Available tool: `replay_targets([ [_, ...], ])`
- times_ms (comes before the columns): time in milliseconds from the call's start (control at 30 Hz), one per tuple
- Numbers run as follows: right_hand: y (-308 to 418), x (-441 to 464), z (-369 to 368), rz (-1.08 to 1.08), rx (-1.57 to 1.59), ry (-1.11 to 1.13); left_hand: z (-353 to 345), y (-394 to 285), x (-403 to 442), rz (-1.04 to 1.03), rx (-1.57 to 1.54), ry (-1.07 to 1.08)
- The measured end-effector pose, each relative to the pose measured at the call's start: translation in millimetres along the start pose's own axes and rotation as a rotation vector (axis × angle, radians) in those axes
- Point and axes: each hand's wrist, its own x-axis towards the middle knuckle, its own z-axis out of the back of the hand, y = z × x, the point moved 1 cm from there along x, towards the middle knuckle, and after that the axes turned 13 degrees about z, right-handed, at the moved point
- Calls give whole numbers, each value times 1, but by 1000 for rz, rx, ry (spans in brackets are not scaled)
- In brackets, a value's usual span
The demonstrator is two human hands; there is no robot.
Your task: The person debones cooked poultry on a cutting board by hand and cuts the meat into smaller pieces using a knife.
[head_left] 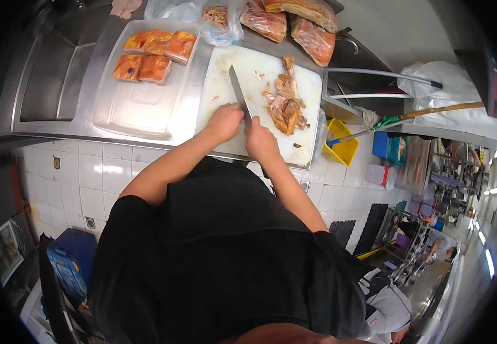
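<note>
The right hand [261,141] wraps fingers around the knife [240,94], the left [225,122] curls fingers at its blade [236,82], and meat [287,112] lies to their right.

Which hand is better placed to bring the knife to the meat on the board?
Probably the right hand: it grips the knife by its handle end and sits nearer the meat. The left hand is on the knife's other side, farther away.

A single wide, rounded view is taken from the person's head, directed forward and steeply down; the black shirt [231,275] is caught close, at the near side, with the white cutting board [217,74] farther off.
</note>
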Motion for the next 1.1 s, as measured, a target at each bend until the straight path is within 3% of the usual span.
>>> replay_targets([
  [67,-6,-3,11,27,29,-27,2,1,0,29,70,73],
  [200,-19,-22,50,37,85,-204,11,-22,-3,16,36,22],
  [267,-31,-30,65,-4,118,-303,1,-36,-4,-320,-26,-289],
  [300,-36,-34,71,-2,124,-308,-3,-36,-5,-323,-19,-288],
  [367,-44,-43,83,-18,146,-326,-12,-36,-5,-324,101,-47],
  [467,-65,-62,92,-97,216,-358,-3,-17,-7,-256,182,34],
  [667,-107,-104,98,-202,320,-435,40,15,-25,-205,184,1],
  [800,-114,-113,102,-197,237,-460,26,-21,-2,-282,159,-116],
  [933,-116,-115,102,-169,279,-479,-24,-68,48,177,58,-25],
  [1067,-118,-119,102,-149,271,-478,-46,-85,80,346,124,-40],
  [1100,-120,-121,101,-145,270,-479,-45,-88,83,442,86,56],
])
